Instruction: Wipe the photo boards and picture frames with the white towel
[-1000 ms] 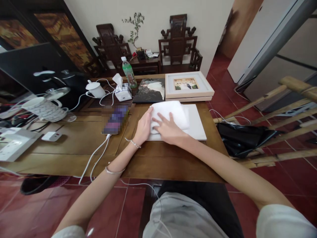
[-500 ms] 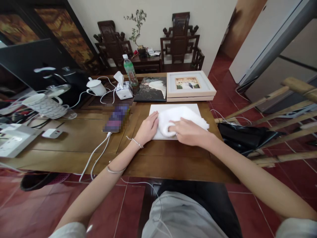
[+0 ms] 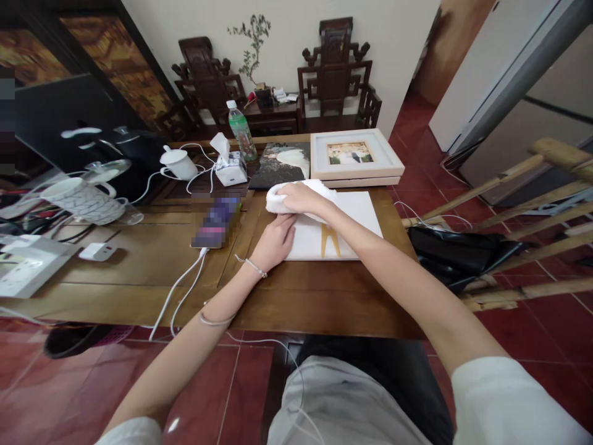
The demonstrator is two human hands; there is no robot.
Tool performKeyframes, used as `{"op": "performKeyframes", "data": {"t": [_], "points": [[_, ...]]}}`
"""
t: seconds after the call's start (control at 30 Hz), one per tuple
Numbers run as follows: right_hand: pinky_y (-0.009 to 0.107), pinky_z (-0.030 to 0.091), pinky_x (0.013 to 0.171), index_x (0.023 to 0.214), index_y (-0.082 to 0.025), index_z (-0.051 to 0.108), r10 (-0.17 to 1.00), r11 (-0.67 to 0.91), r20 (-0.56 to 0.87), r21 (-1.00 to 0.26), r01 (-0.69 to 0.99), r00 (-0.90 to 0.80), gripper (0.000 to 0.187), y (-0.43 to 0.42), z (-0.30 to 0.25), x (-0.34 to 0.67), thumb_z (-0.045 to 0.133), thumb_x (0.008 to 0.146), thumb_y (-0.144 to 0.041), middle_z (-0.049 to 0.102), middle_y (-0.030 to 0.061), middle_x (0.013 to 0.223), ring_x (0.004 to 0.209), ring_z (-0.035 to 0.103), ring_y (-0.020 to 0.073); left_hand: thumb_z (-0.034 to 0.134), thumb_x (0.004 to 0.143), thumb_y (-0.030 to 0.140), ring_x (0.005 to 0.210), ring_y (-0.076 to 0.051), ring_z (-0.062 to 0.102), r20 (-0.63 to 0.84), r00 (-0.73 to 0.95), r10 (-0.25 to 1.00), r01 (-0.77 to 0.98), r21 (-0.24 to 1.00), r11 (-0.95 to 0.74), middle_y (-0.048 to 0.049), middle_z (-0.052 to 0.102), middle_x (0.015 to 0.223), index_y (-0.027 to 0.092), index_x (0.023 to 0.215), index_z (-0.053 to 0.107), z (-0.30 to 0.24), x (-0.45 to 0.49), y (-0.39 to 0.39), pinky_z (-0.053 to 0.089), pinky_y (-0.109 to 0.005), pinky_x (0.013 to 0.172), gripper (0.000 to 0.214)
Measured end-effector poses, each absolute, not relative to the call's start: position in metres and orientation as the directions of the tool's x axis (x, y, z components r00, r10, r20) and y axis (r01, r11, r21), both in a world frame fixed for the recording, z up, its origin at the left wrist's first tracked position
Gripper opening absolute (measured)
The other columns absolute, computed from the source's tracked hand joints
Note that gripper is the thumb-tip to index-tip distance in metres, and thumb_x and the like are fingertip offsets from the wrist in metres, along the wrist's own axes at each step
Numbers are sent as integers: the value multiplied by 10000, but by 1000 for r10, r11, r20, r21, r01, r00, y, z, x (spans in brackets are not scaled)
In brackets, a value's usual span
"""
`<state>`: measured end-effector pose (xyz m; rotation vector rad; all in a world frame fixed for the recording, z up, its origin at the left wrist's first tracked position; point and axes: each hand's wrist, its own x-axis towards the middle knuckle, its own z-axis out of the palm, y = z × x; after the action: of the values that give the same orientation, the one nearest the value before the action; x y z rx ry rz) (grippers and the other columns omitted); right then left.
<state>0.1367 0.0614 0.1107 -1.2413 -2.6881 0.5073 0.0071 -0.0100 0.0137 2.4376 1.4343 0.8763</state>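
The white cloth [image 3: 274, 203] sits just above the middle of the frame, bunched up on the upper left corner of a flat white board [image 3: 359, 213]. The right hand [image 3: 302, 196] lies on top of it, fingers curled down over the wad and gripping it. The board lies flat on the bench [image 3: 324, 296], with a small gold mark [image 3: 330, 240] near its lower edge. The left hand [image 3: 277, 240] rests at the board's left edge, fingers close together and lightly bent, their tips on the white surface, holding nothing.

Just left of that hand lies a phone [image 3: 217, 221] with a white cable [image 3: 178, 296] running off the bench's near edge. Beyond the board, touching its far side, are a framed photo [image 3: 354, 157] and a dark picture [image 3: 282, 165]. Further to the upper left stand a tissue box [image 3: 230, 172], a green bottle [image 3: 241, 131] and a white cup [image 3: 178, 165]. A black bag [image 3: 458, 253] lies off the bench's right end.
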Motion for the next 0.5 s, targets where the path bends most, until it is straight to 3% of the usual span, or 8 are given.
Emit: {"op": "performKeyframes", "data": {"t": [0.2,0.4,0.5], "points": [[279,390,710,953,-97,683,847,478,-70,-335,812,-527,308,68,129,174,426,783,-91,725,146,975,820,610,221,389,965,277,1372,-304,482,405,353,844,720,459,-521,-152,562,1422,130,1299,596,6,5,-8,370,-509,1175,419],[299,374,654,772,-174,579,930,307,-69,-394,866,-361,201,61,118,258,427,686,-75,675,84,836,739,580,217,372,963,261,1386,-306,465,401,361,842,727,444,-524,-195,556,1417,75,1291,596,5,6,-7,359,-495,1187,438],[307,384,715,692,-207,501,899,416,48,-407,813,-436,174,36,102,290,401,639,-74,649,63,806,795,581,225,361,966,262,1389,-310,461,398,366,841,733,433,-525,-212,549,1419,50,1289,591,5,7,-7,357,-488,1189,450]]}}
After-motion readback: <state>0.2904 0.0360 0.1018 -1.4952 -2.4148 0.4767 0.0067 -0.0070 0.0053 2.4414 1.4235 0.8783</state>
